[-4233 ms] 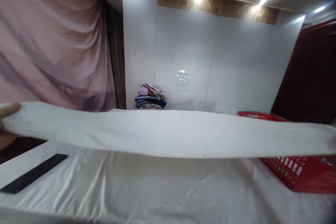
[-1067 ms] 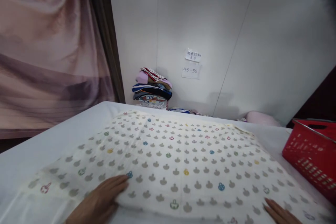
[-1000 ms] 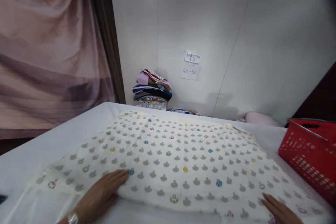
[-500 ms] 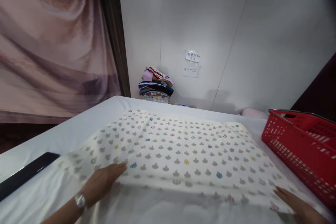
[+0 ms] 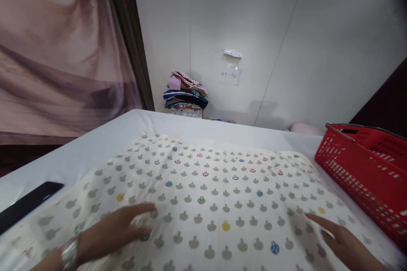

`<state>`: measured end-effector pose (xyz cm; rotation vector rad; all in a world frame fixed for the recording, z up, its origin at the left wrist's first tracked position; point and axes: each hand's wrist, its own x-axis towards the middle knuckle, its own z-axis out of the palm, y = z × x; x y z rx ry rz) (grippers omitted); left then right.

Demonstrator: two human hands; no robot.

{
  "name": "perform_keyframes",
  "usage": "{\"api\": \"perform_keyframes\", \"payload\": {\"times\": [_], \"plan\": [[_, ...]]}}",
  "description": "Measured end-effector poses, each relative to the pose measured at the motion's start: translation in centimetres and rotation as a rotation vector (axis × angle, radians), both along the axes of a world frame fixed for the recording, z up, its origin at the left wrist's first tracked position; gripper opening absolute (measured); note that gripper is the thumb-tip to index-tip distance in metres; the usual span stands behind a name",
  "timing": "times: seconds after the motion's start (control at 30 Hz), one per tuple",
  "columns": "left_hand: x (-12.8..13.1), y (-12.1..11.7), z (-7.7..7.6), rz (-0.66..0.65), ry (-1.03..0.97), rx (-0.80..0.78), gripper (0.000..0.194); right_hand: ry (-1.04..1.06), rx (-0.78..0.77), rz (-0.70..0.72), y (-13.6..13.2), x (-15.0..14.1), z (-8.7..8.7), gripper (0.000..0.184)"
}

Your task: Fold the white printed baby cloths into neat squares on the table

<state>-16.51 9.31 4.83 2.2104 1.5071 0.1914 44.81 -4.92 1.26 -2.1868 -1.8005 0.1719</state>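
A white cloth (image 5: 219, 186) with grey, red, blue, green and yellow pacifier-like prints lies spread over the table, with soft creases and its near edge out of view. Over its left part is my left hand (image 5: 117, 228), thumb and fingers apart, holding nothing; a metal watch (image 5: 69, 254) sits on that wrist. My right hand (image 5: 343, 241) hovers low over the right part of the cloth, fingers stretched out and apart, a shadow beside it. Whether the fingertips touch the fabric I cannot tell.
To the right stands a red plastic basket (image 5: 365, 169). A flat black object (image 5: 30, 203) lies at the left on the white table (image 5: 104, 135). Folded fabrics (image 5: 186, 93) are piled by the wall behind, under a paper marked 45-50 (image 5: 229, 75). A pink drape (image 5: 57, 51) hangs left.
The cloth's near edge has come toward me and out of view, so the cloth lies flatter. My left hand has shifted slightly left and down, my right hand inward.
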Motion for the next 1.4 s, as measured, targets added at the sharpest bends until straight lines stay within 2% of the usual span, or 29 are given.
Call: {"api": "perform_keyframes", "payload": {"times": [0.03, 0.1, 0.17, 0.27, 0.33, 0.4, 0.47, 0.57, 0.67, 0.8, 0.97, 1.03, 1.13, 1.23, 1.4], "plan": [[1.7, 1.9, 1.2, -0.024, -0.012, -0.033, 0.049, 0.071, -0.062, 0.09, 2.5, -2.3, 0.8, 0.041], [5.2, 6.2, 2.7, -0.012, -0.03, 0.032, 0.047, 0.16, -0.085, 0.233, 8.1, -7.1, 2.2, 0.041], [8.5, 10.6, 2.7, -0.065, -0.052, 0.164, 0.044, 0.201, -0.059, 0.356, 14.0, -11.6, 3.1, 0.041], [12.1, 17.0, 0.8, -0.174, 0.001, 0.356, 0.039, 0.15, -0.011, 0.391, 22.2, -16.1, 3.1, 0.04], [13.7, 20.5, -0.9, -0.16, 0.112, 0.384, 0.036, 0.049, -0.06, 0.358, 26.7, -17.7, 2.4, 0.039], [14.7, 23.0, -2.3, -0.123, 0.218, 0.349, 0.035, 0.016, -0.099, 0.329, 30.0, -18.2, 1.7, 0.037], [15.2, 24.6, -3.2, -0.123, 0.276, 0.333, 0.033, -0.002, -0.126, 0.307, 32.2, -18.3, 1.0, 0.031], [15.6, 25.8, -3.7, -0.171, 0.272, 0.395, 0.026, -0.021, -0.158, 0.271, 33.9, -17.8, 0.4, 0.018], [15.7, 26.3, -3.2, -0.16, 0.198, 0.385, 0.018, -0.003, -0.187, 0.227, 34.7, -17.5, 0.2, 0.008], [15.9, 26.6, -2.2, -0.111, 0.079, 0.285, 0.017, 0.054, -0.164, 0.171, 35.4, -17.2, 0.3, 0.007], [15.4, 27.1, -1.4, -0.132, 0.102, 0.253, 0.014, 0.125, -0.146, 0.174, 35.7, -17.5, 0.8, 0.007], [15.1, 27.8, -0.9, -0.068, 0.075, 0.291, 0.018, 0.147, -0.122, 0.181, 36.0, -17.8, 1.0, 0.009], [14.9, 29.4, -0.3, 0.103, 0.11, 0.325, 0.025, 0.158, -0.067, 0.164, 37.2, -18.7, 0.9, 0.016], [15.4, 30.5, -0.8, 0.17, 0.23, 0.279, 0.024, 0.13, -0.037, 0.118, 38.7, -19.5, 0.3, 0.017], [16.3, 30.6, -3.3, 0.14, 0.265, 0.268, 0.026, 0.044, -0.011, 0.127, 39.3, -19.5, -1.1, 0.015]]}}
